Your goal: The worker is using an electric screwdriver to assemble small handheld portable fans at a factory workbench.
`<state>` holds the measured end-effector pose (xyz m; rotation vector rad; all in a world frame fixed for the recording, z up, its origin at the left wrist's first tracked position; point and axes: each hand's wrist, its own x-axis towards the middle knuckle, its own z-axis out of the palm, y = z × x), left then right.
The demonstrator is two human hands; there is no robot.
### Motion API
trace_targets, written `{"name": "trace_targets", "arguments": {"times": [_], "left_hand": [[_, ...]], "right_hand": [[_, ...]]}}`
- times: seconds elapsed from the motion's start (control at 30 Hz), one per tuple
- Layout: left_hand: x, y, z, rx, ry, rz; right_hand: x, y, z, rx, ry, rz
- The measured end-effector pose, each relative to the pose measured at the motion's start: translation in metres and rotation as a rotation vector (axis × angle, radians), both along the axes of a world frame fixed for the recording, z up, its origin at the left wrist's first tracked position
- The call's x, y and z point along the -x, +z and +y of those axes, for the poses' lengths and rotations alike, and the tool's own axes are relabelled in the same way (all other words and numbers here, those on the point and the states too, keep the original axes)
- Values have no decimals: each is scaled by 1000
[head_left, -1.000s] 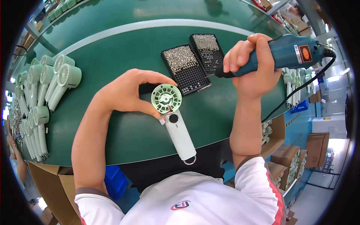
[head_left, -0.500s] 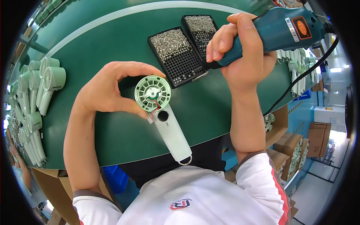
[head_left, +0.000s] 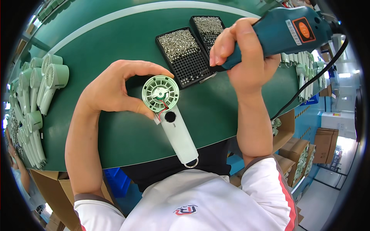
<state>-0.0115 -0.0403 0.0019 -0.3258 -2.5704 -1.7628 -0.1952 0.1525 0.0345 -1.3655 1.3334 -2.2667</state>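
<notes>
Clock readings are taken from the fan head (head_left: 160, 93), twelve facing away from the person. The handheld fan (head_left: 172, 129) lies over the green table (head_left: 210, 123), hub exposed, handle pointing to five o'clock. Left hand (head_left: 110, 86): thumb and forefinger spread around the head's rim, gripping from nine o'clock. Right hand (head_left: 250, 63): fingers wrapped around the power screwdriver (head_left: 283, 32) at two o'clock. The tool's nose is beside the near screw tray (head_left: 189, 68) at one o'clock; the bit is hidden, so contact cannot be confirmed.

Handling, as judged: the bit should meet a screw squarely, while the left grip holds the head level. The red wire (head_left: 165, 105) should lie clear of the screw seats.

Clearances: the handle's end reaches past the table's near edge, so a push there could tip the head. The far screw tray (head_left: 211, 39) crowds the near one's far side. Tabletop between fan and right forearm (head_left: 253, 123) gives room at three o'clock. Stacked fans (head_left: 57, 76) at nine are well apart. The cord (head_left: 322, 73), beyond that forearm, could snag on the table edge.
</notes>
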Motion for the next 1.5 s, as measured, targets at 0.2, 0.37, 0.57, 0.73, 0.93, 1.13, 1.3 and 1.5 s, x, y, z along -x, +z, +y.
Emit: {"name": "trace_targets", "arguments": {"times": [0.2,0.37,0.57,0.73,0.93,1.13,1.3,1.5], "left_hand": [[1,-3,1,-29,43,32],[0,-3,1,-19,43,32],[1,-4,0,-16,32,47],[0,-2,0,-18,28,40],[0,-4,-1,19,13,63],[1,-2,1,26,20,81],[-1,-1,1,-11,39,67],[0,0,0,30,27,54]], "right_hand": [[-6,0,-1,-25,-62,44],[-4,1,-1,-1,-28,17],[-4,3,-1,-47,-111,91],[-4,4,-1,-49,-113,84],[-8,16,2,-16,-109,-38],[-8,35,7,42,289,-76],[-24,54,3,-37,501,76],[-21,44,-4,-28,701,130]]}}
